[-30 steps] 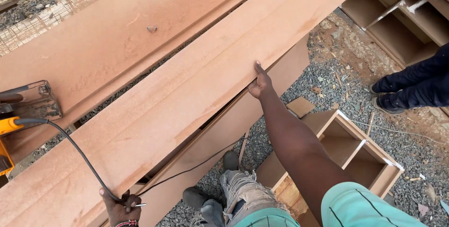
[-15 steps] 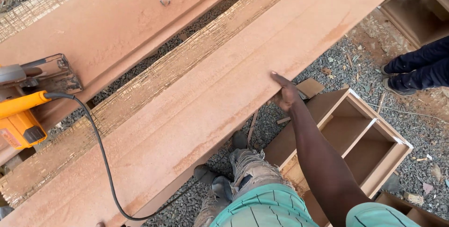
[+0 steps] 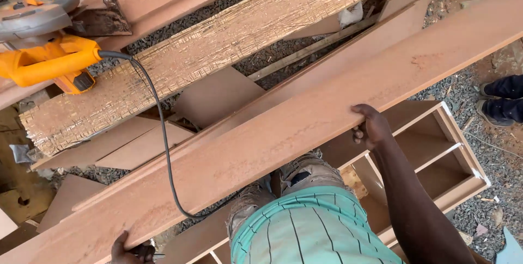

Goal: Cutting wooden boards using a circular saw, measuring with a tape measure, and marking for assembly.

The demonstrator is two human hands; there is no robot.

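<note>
Gripping the near edge of a long reddish plank [image 3: 283,133], both hands hold it: the right hand [image 3: 371,128] curls over the edge near the middle, the left hand [image 3: 129,249] clasps it at the lower left. A black cord [image 3: 163,133] crosses the plank from a yellow circular saw [image 3: 49,51] lying on a rough board [image 3: 218,46]. An open wooden cabinet [image 3: 436,160] lies on gravel below.

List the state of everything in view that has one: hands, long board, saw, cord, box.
Right hand: gripping the near edge of the long board.
Left hand: gripping the same edge.
Long board: raised, slanting.
Circular saw: resting on a plank, not held.
Cord: draped slack over the long board.
Wooden box: on gravel, open compartments empty.
</note>
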